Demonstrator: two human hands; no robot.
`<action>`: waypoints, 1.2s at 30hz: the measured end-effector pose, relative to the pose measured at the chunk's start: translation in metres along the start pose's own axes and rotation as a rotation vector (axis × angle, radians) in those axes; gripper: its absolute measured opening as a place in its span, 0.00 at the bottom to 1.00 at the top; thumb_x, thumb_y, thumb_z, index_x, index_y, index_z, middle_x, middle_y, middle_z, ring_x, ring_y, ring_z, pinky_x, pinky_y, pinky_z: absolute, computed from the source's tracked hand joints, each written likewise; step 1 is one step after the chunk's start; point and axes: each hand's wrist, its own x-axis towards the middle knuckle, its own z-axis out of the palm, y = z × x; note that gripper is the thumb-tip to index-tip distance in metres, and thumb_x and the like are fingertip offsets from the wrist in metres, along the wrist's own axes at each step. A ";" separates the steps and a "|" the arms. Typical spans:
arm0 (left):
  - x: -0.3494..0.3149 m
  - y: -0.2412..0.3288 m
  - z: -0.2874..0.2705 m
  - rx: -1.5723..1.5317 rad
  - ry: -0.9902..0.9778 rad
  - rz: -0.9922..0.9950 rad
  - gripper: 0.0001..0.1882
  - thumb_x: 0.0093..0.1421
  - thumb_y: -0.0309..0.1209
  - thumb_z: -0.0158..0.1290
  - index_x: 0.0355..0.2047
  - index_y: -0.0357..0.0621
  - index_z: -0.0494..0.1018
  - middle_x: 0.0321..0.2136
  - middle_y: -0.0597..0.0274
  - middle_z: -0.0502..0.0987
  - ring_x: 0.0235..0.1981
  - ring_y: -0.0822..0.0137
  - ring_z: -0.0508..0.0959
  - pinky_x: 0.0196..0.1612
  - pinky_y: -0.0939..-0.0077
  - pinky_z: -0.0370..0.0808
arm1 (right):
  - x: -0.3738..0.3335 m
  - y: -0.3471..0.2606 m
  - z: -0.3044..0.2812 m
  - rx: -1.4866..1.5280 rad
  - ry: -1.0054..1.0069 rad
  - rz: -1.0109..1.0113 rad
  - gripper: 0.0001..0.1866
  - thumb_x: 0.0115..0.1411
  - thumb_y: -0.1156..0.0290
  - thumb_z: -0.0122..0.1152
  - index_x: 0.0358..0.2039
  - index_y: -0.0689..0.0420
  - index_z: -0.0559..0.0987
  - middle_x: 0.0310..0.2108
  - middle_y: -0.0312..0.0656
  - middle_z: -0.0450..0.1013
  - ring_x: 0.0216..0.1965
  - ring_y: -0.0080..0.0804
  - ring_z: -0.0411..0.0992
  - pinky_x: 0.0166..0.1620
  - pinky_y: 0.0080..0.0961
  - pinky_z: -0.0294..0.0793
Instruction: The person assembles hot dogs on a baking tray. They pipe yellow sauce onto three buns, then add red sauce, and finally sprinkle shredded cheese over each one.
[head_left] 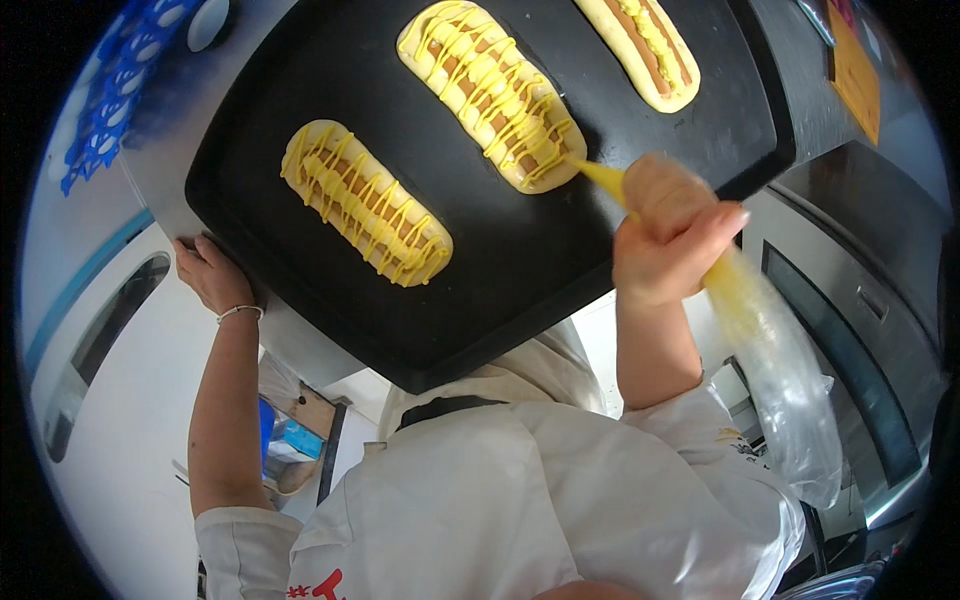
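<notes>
My right hand (668,230) is closed around a clear plastic piping bag (775,350) of yellow sauce. Its narrow tip reaches the lower right end of the middle sausage bun (495,100), which carries zigzag yellow lines. Nearer me on the left lies another sausage bun (365,205) with similar lines across it. A third sausage bun (650,50), at the far right, has one yellow strip along its sausage and no zigzag; the frame cuts it off. All three lie on a black baking tray (520,290). My left hand (212,275) rests with fingers extended on the metal table edge, beside the tray.
The tray sits on a steel table (300,340) and its near corner juts toward my apron. A blue and white patterned cloth or bag (120,95) lies at the far left. On the far right is an orange-brown flat piece (853,75). Steel equipment (850,290) stands at the right.
</notes>
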 end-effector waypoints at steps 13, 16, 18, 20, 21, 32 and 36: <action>0.006 -0.019 0.002 -0.014 0.004 0.041 0.29 0.68 0.43 0.41 0.61 0.33 0.59 0.57 0.38 0.65 0.59 0.43 0.63 0.61 0.58 0.61 | 0.000 0.005 -0.016 0.083 0.084 0.032 0.29 0.73 0.54 0.35 0.14 0.54 0.57 0.13 0.36 0.57 0.16 0.28 0.53 0.24 0.28 0.56; 0.007 -0.024 0.003 0.013 0.024 0.062 0.28 0.67 0.42 0.43 0.60 0.33 0.60 0.55 0.38 0.66 0.57 0.42 0.65 0.60 0.57 0.62 | 0.013 -0.010 -0.014 0.099 0.181 0.085 0.28 0.73 0.53 0.34 0.16 0.53 0.58 0.14 0.35 0.55 0.18 0.28 0.53 0.27 0.29 0.60; 0.004 -0.018 0.001 0.038 0.021 0.039 0.28 0.67 0.41 0.44 0.60 0.33 0.60 0.55 0.37 0.67 0.56 0.42 0.66 0.60 0.56 0.63 | 0.022 -0.031 -0.021 0.263 0.346 0.210 0.28 0.73 0.52 0.34 0.16 0.53 0.58 0.14 0.35 0.54 0.19 0.27 0.53 0.30 0.31 0.61; 0.006 -0.013 0.004 0.081 0.008 0.001 0.28 0.66 0.43 0.43 0.61 0.36 0.60 0.57 0.38 0.65 0.57 0.43 0.65 0.60 0.57 0.63 | 0.028 -0.046 -0.041 0.450 0.440 0.329 0.29 0.73 0.52 0.31 0.15 0.51 0.57 0.15 0.34 0.52 0.20 0.27 0.52 0.33 0.34 0.63; 0.007 -0.007 0.004 0.074 0.015 -0.012 0.29 0.66 0.43 0.43 0.61 0.37 0.59 0.58 0.39 0.64 0.58 0.43 0.65 0.60 0.57 0.63 | 0.032 -0.056 -0.059 0.546 0.451 0.379 0.29 0.73 0.51 0.29 0.15 0.50 0.56 0.15 0.33 0.51 0.20 0.28 0.52 0.35 0.35 0.63; -0.030 0.019 0.001 0.043 0.117 -0.063 0.31 0.69 0.47 0.38 0.67 0.46 0.53 0.67 0.54 0.54 0.69 0.56 0.53 0.68 0.58 0.51 | 0.086 -0.274 -0.096 0.212 0.220 -0.228 0.23 0.62 0.43 0.53 0.27 0.51 0.79 0.29 0.40 0.74 0.41 0.35 0.72 0.62 0.55 0.58; -0.065 0.033 -0.007 0.105 0.087 -0.060 0.29 0.68 0.44 0.40 0.65 0.44 0.57 0.67 0.54 0.56 0.68 0.57 0.55 0.67 0.57 0.53 | 0.110 -0.193 -0.112 0.555 -0.062 0.208 0.27 0.69 0.49 0.44 0.15 0.49 0.62 0.16 0.31 0.54 0.23 0.27 0.55 0.36 0.31 0.62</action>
